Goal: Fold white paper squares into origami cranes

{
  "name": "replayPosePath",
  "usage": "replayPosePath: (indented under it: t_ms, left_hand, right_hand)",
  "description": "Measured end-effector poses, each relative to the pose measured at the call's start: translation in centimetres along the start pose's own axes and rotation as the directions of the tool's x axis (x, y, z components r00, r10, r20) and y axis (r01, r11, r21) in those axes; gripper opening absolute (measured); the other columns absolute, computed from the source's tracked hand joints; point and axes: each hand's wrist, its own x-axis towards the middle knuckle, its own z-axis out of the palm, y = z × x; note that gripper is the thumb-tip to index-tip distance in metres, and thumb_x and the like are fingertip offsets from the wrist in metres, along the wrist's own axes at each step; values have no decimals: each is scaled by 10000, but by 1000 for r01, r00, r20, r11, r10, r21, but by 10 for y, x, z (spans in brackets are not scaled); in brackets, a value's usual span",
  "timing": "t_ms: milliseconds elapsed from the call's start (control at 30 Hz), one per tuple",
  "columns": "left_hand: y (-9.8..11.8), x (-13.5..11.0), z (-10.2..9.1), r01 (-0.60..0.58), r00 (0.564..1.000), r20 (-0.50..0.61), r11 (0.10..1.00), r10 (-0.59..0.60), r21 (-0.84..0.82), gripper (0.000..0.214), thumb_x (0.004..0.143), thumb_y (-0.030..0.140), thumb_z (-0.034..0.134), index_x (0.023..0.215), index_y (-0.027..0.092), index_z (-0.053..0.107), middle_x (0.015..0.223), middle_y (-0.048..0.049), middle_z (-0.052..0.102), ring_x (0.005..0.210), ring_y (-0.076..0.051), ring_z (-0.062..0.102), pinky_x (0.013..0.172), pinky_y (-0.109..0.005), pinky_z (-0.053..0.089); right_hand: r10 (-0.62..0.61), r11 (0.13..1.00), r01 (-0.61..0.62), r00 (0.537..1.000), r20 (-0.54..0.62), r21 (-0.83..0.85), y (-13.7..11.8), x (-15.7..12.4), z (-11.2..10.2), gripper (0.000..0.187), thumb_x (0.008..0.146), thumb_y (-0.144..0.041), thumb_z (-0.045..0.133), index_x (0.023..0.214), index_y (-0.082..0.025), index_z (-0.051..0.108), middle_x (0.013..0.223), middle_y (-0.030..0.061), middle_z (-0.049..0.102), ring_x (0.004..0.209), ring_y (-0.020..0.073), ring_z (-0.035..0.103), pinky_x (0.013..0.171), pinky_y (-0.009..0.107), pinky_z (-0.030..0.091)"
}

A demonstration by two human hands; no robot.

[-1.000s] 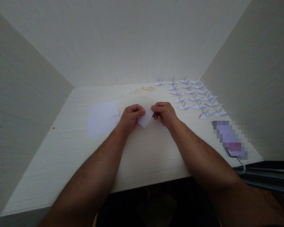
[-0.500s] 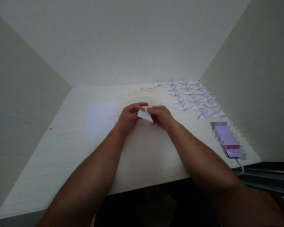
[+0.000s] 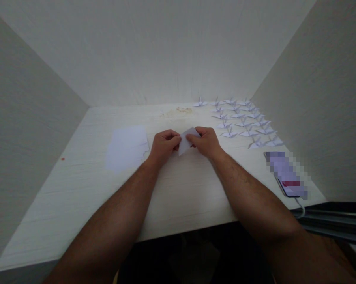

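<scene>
A small folded piece of white paper (image 3: 185, 145) is held above the middle of the table between my two hands. My left hand (image 3: 166, 146) pinches its left edge between thumb and fingers. On the other side, my right hand (image 3: 206, 141) grips the paper, its thumb lying across the near face and its fingers behind. How many layers the paper has, I cannot tell. White sheets of paper (image 3: 126, 149) lie flat to the left of my left hand.
Several white paper cranes (image 3: 244, 123) stand in rows at the back right. A phone (image 3: 286, 173) with a blurred screen and a white cable (image 3: 300, 209) lies near the right edge. Pale walls enclose the table (image 3: 190, 197) on three sides. A small orange speck (image 3: 63, 159) is at left.
The folded paper has been turned and tilted up, showing a broader face. My left fingers have closed onto its left edge, and my right thumb now lies over it.
</scene>
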Motion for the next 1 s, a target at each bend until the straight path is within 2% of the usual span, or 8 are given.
replayPosePath:
  t_ms: [200, 500, 667, 833, 1000]
  left_hand:
    - [1, 0, -2, 23, 999, 39, 1000, -23, 12, 85, 676, 217, 694, 637, 160, 645, 481, 23, 586, 414, -94, 517, 419, -205, 365]
    - [3, -1, -1, 7, 1000, 28, 998, -9, 65, 70, 657, 186, 664, 601, 162, 632, 454, 23, 578, 391, -93, 502, 412, -203, 358]
    - [5, -1, 0, 7, 999, -41, 994, -3, 110, 118, 646, 172, 630, 535, 169, 589, 430, 28, 553, 385, -90, 478, 404, -204, 346]
    - [4, 2, 1, 45, 994, -97, 999, -43, 19, 111, 630, 189, 628, 530, 174, 582, 421, 36, 519, 370, -92, 456, 382, -210, 322]
    - [8, 2, 4, 105, 986, -123, 992, -112, -67, 128, 604, 209, 648, 518, 173, 560, 411, 48, 468, 359, -74, 408, 366, -203, 290]
  right_hand:
    - [7, 999, -10, 997, 73, 38, 1, 1, -2, 203, 753, -344, 655, 705, -147, 665, 596, 2, 638, 535, 117, 582, 485, 219, 452]
    - [-21, 998, 15, 994, 106, 58, 0, -1, -4, 198, 756, -320, 656, 663, -146, 662, 570, -5, 629, 526, 109, 580, 467, 204, 442]
    - [-81, 974, 53, 990, 116, 222, -1, -2, 1, 188, 763, -306, 656, 855, -177, 758, 676, -9, 695, 568, 95, 594, 518, 208, 490]
    - [-111, 957, 92, 992, 53, 276, 2, -3, 6, 155, 730, -219, 644, 820, -207, 770, 642, -28, 687, 564, 84, 599, 537, 205, 507]
    - [-116, 949, 88, 990, 78, 303, 5, -2, 6, 180, 695, -160, 600, 770, -193, 760, 623, -20, 693, 555, 90, 624, 531, 207, 517]
